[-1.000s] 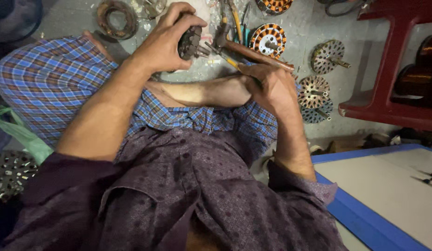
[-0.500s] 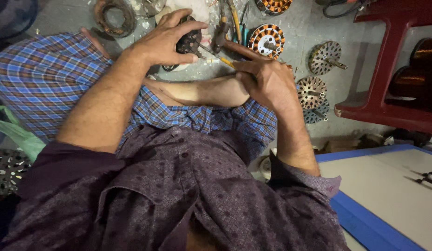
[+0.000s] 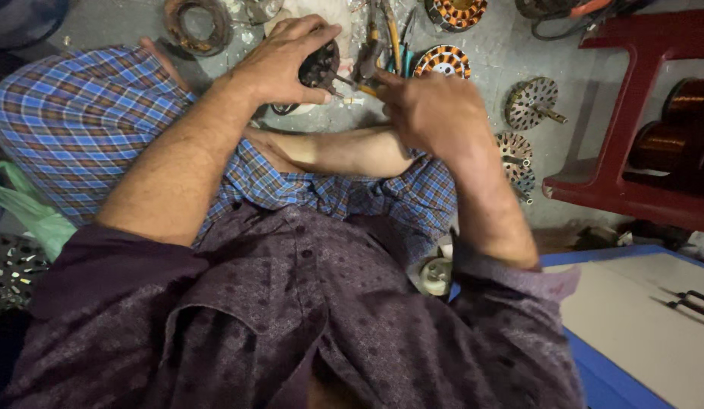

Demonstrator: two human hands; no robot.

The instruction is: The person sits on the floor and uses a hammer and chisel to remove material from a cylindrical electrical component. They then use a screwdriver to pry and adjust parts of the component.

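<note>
The dark motor part (image 3: 319, 67) is held over the floor (image 3: 480, 53) in the closed fingers of the left hand (image 3: 280, 60), while pliers (image 3: 365, 60), clasped in the right hand (image 3: 427, 110), are applied to it; a firm, steady pull is judged necessary next.

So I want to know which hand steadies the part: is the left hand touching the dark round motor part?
Touching. The head view shows the left hand wrapped over the dark round motor part, fingers closed around it.

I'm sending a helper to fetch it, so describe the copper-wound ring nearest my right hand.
Start at the red stool, then go left across the grey floor to the right hand. The copper-wound ring lies just above it, orange coils around a pale centre, unlike the bare metal discs beside it.
</note>
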